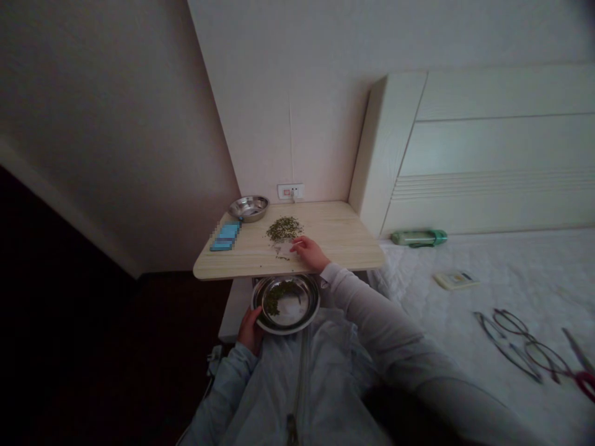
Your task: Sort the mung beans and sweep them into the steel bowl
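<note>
My left hand is closed on the left rim of a shiny steel bowl, with the thumb over the edge. The bowl sits just below the table's front edge, and small green bits lie along its left and back inside. Over the wooden tabletop, the fingers of my right hand pinch a thin whitish card-like piece. Just beyond it spreads a loose pile of small green bits, too fine to name. A few strays lie near the piece.
A second steel bowl and a blue-screened phone stand at the table's left. A wall socket is behind. On the bed at right lie a green bottle, a pale box, glasses and scissors.
</note>
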`<state>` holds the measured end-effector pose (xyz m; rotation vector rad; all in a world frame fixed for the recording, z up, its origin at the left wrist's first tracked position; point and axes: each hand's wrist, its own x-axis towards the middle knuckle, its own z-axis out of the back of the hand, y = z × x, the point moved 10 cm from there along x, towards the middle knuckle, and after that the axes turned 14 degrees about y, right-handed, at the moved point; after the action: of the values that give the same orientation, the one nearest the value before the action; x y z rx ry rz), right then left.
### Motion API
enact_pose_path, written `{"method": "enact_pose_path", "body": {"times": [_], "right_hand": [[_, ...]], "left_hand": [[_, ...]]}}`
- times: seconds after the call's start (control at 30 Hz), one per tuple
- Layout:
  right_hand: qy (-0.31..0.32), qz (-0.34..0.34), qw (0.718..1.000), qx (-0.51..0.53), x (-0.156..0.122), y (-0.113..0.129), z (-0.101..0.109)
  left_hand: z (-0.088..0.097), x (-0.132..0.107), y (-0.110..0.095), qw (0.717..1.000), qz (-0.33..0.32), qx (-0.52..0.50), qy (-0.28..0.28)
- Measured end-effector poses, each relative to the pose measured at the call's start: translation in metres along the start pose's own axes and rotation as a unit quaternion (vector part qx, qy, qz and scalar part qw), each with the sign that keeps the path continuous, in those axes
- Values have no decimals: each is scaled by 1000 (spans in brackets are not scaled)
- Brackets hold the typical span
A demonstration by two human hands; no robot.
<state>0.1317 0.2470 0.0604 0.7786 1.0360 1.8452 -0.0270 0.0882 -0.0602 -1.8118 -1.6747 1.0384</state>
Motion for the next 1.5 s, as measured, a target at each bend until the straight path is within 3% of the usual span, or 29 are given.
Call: {"method": "enact_pose_path", "body": {"times": [0.13, 0.27, 0.37, 0.6, 0.77, 1.27, 1.37, 1.5], "right_hand": [[44, 103, 987, -117, 1, 54, -29], [101, 175, 931, -305, -7, 95, -67], [119, 187, 903, -368, -8, 103, -83], [169, 200, 862, -433, -10, 94, -99], [192, 213, 850, -442, -21, 88, -94], [198, 197, 859, -428, -43, 72, -67], [176, 186, 879, -403, -43, 69, -54], [90, 131, 941, -299, -38, 57, -13]], "left_hand": [[0, -1, 1, 1000, 1, -9, -26], [1, -3, 2, 999, 17, -14, -43], [0, -4, 4, 999, 30, -20, -40], [-4, -2, 7, 998, 35, -39, -16], [-2, -1, 6, 999, 23, -42, -15], [0, -2, 6, 999, 24, -34, -26], [1, -1, 6, 999, 22, -32, -22], [-1, 0, 5, 1000, 12, -27, -8]]}}
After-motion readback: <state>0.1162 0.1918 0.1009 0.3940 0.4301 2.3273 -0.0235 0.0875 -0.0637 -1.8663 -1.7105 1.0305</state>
